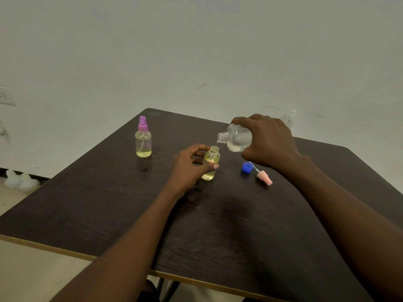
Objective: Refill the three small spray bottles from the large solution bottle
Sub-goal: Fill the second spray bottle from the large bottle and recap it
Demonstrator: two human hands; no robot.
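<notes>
Head view: pouring into one open small bottle (212,157).
One purple-capped spray bottle (143,141) closed, set apart; left hand (187,168) wrapped round the open one to steady; right hand (269,142) gripping tilted large solution bottle (237,138), mouth over neck; one blue cap (246,167), one pink spray head (265,177) aside; faint third bottle (290,117) behind.

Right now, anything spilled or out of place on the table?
No clear spill. The pink sprayer lies on its side beside the blue cap, both off their bottles, fitting a pour. The right hand tilts the large bottle over the open small bottle held by the left hand. Sheen on the table may be wet; unclear.
</notes>
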